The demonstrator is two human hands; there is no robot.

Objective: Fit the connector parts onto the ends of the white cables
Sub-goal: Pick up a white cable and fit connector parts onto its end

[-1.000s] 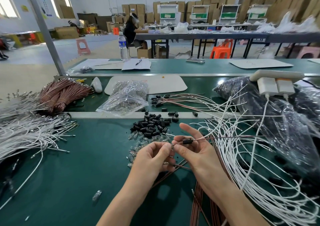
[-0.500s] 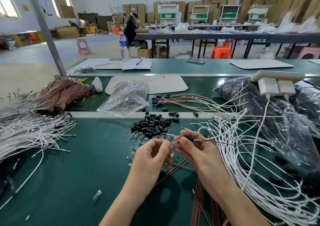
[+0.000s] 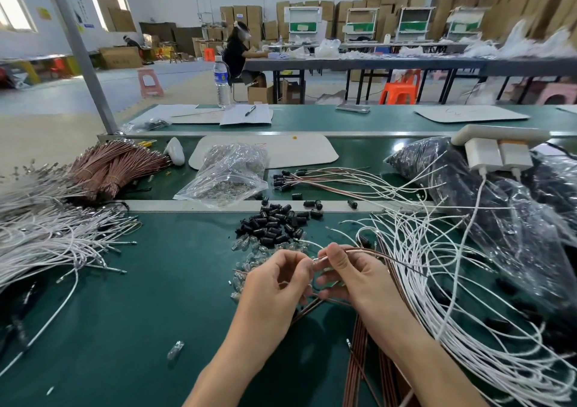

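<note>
Two hands close together over the green mat (image 3: 125, 313), fingertips nearly touching, probably to steady a very small joint in plain sight. Right hand (image 3: 359, 278): thumb and forefinger pinched on a thin brownish cable (image 3: 387, 256) just behind its metal tip (image 3: 319, 260), other fingers curled beneath, tip aimed left, straight at the other hand. Left hand (image 3: 274, 281): fingers curled in, thumb and forefinger closed together right at that tip, seemingly on a small part, too tiny and too hidden to name. Judged as mid-fit, a part going onto a cable end, though not onto a white one here. White cables (image 3: 443, 285) heaped loosely just right of the hands, ends fanned inward, likely for picking one at a time. A second white heap (image 3: 46, 241) far left, well apart. Black connector parts (image 3: 274, 225) piled directly ahead of the hands, with clear glass-like pieces (image 3: 246, 247) just beside them, both placed for a short reach. Beyond the metal divider (image 3: 218, 205), a row of capped cables (image 3: 290, 178) with black ends together, apparently set aside as done. Clear bag (image 3: 228, 175) of spares and a tied brown bundle (image 3: 115, 166) lying outside the working patch.
</note>
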